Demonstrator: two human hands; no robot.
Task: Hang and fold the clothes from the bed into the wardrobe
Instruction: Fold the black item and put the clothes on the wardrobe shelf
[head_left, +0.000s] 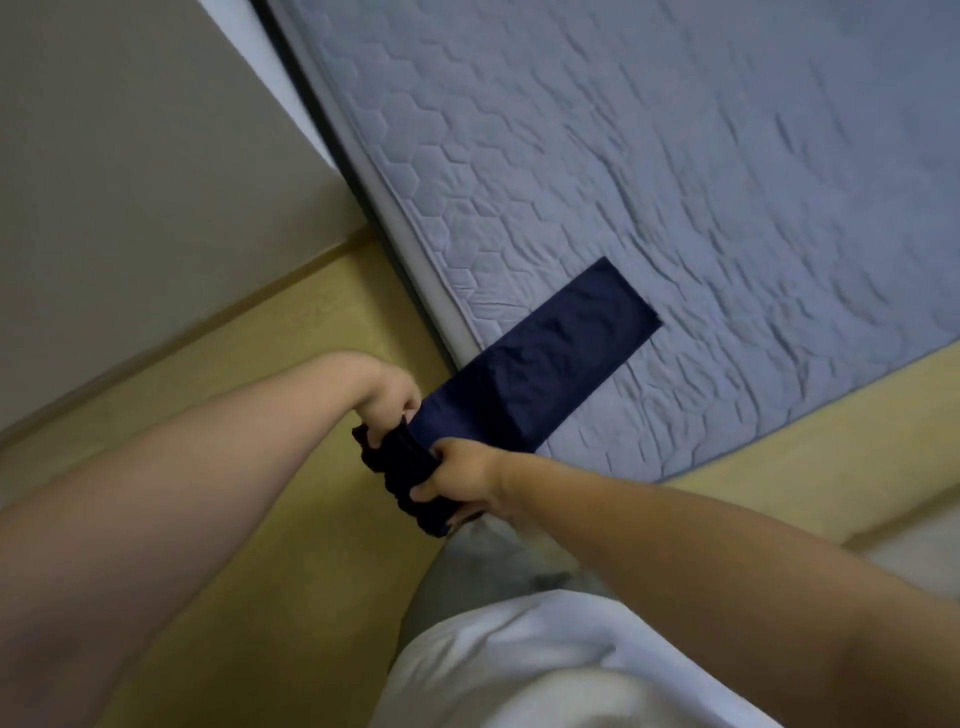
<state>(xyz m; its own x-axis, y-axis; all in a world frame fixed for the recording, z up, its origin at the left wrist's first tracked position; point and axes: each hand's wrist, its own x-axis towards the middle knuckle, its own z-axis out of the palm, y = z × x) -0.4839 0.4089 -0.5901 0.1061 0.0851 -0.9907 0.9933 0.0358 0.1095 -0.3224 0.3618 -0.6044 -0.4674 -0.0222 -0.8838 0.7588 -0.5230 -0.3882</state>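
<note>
Dark navy garment (545, 358): folded into a long flat strip, far end lying on the near corner of the bed (675, 182), near end drawn off the mattress edge and gathered into a crumpled bunch over the floor. The strip runs diagonally from the hands up onto the quilt.

Left hand (388, 397): fingers curled, gripping the upper side of the bunched end, just where the flat strip begins.

Right hand (462, 480): fingers curled round the lower side of the same bunch, thumb on top. The two hands sit close together, cloth between them.

Bed: blue-grey quilted cover, hexagon stitching, surface wrinkled.

Around: yellowish floor (249, 374) beside and below the bed corner; grey-beige wall (130, 156) at left. At bottom of view, the person's white shirt (545, 665) and grey trousers (457, 577).
</note>
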